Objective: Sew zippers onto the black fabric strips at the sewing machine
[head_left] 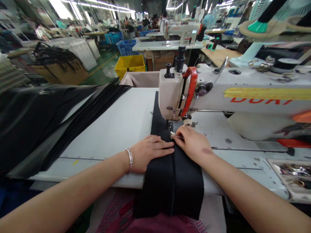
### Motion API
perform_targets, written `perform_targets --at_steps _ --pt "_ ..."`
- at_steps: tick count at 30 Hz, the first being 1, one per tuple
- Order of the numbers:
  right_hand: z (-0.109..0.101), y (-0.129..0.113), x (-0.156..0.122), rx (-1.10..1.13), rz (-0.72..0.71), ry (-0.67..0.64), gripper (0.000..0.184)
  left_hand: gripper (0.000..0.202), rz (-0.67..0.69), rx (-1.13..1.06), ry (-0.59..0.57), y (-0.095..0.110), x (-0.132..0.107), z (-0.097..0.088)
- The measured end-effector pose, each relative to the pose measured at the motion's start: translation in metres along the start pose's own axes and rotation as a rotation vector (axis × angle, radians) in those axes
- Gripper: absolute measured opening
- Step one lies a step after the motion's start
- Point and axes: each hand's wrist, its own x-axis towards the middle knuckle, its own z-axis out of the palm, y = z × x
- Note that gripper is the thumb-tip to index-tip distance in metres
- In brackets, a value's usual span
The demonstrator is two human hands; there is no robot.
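Observation:
A long piece of black material (187,181) runs under the sewing machine's (167,97) presser foot (172,133) and drapes over the table's front edge. Down its middle goes a lengthwise line that could be a seam or a zipper. My left hand (152,150), with a ring and a silver bangle, lies flat on the left half, fingers stretched toward that line. Just right of the foot, my right hand (190,142) has its thumb and fingers closed together against the material. Whatever is between those fingertips is too small to make out.
Stacked black sheets (92,113) lie on the left of the white table (131,119). A tray of small metal parts (295,176) sits at the right edge. Beyond stand a yellow crate (130,64), a blue crate (126,47) and another sewing machine (184,30).

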Motion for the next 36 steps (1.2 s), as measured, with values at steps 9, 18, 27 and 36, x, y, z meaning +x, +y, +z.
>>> perform_targets --at_steps 9,18,27,36 --pt "0.017 0.014 0.057 -0.010 0.206 0.041 0.035 0.070 0.003 -0.025 0.018 0.000 -0.001 0.000" --pt "-0.002 0.002 -0.021 0.043 -0.127 -0.001 0.025 0.078 -0.094 0.084 0.026 -0.002 -0.003 0.006" --pt "-0.005 -0.021 -0.110 0.223 -0.534 0.080 0.026 0.084 -0.091 0.123 -0.035 0.001 -0.001 -0.002" --pt "-0.010 -0.016 -0.106 0.211 -0.586 0.052 0.033 0.091 -0.101 0.135 -0.087 0.000 -0.001 -0.004"
